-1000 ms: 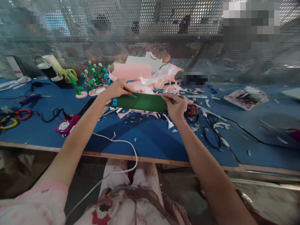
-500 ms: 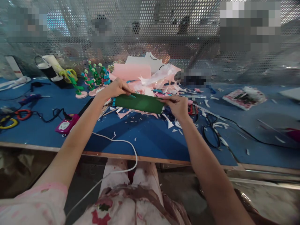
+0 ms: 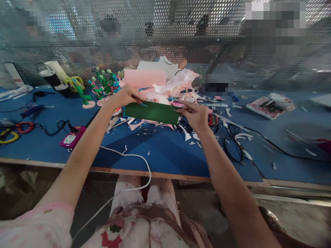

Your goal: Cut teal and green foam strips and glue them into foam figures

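Note:
A dark green foam sheet (image 3: 152, 112) is held flat above the blue table (image 3: 160, 151), stretched between both hands. My left hand (image 3: 126, 96) pinches its left end, fingers closed over the top edge. My right hand (image 3: 193, 115) grips the right end with fingers curled round it. Beneath and behind the sheet lies a heap of pink and white foam scraps (image 3: 165, 82).
Small green and pink craft flowers (image 3: 102, 86) stand at the back left. A magenta device (image 3: 69, 137) with a black cable lies left, scissors with coloured handles (image 3: 11, 131) further left. Black cables (image 3: 234, 148) run on the right. A white cord (image 3: 139, 165) hangs over the table's front edge.
The green sheet has tilted flatter and shifted slightly left and up. My right hand's fingers have moved over the sheet's right end.

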Tool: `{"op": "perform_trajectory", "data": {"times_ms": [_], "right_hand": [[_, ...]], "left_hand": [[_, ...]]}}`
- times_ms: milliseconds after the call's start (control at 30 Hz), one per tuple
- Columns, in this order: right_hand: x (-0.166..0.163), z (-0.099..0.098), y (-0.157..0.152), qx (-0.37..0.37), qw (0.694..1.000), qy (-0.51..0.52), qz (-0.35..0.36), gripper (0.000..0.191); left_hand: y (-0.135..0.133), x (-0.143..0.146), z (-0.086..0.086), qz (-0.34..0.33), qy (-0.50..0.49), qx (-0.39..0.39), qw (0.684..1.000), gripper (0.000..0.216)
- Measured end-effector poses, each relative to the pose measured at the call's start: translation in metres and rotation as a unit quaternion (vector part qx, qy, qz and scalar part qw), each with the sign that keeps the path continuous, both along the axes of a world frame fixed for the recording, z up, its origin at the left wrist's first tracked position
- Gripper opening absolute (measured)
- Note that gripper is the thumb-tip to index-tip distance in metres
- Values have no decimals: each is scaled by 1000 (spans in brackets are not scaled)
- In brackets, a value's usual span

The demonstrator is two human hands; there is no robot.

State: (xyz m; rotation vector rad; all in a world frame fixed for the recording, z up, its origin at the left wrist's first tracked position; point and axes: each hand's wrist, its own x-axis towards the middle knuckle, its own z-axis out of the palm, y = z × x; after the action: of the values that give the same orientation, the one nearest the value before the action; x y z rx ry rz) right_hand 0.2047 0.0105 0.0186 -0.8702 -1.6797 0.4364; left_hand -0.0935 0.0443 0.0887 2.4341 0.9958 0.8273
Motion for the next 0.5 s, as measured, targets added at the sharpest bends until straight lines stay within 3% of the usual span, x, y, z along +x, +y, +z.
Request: {"op": "perform_trajectory", "data": {"times_ms": [500], "right_hand": [[-2, 10, -8, -4, 999, -24, -26, 24]], "left_hand": [[-2, 1, 3, 8, 10, -11, 1000, 19]]}}
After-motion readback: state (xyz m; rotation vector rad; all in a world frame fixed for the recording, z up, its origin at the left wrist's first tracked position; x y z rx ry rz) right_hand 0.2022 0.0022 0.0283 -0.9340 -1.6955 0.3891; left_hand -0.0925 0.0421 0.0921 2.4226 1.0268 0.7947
